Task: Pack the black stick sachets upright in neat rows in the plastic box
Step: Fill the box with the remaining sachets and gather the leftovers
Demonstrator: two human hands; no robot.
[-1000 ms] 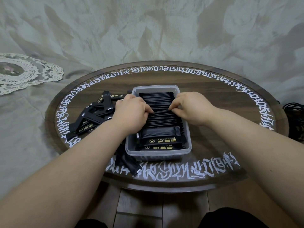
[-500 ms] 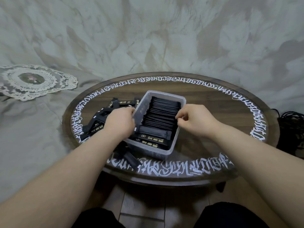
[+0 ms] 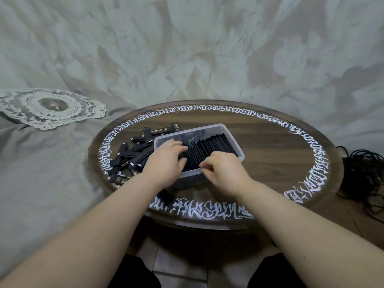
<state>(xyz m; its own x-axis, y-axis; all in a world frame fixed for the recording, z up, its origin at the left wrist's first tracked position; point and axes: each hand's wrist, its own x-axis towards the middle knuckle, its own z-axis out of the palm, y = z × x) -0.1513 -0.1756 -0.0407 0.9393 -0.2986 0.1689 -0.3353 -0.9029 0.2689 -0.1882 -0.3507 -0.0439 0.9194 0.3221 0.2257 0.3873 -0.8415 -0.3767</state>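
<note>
Both hands in plastic box (image 3: 232, 140): left (image 3: 166, 161) flat on sachets (image 3: 209, 150), right (image 3: 224, 173) grip unclear.

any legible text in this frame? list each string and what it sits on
None can be quoted.
Round table rim: a ring of white calligraphy-style script, stylised, not readable as words.
Loose black stick sachets left of the plastic box: small gold print and logos, too small and blurred to read.
Sachets packed in the box: only dark edges show, no print visible.
</note>
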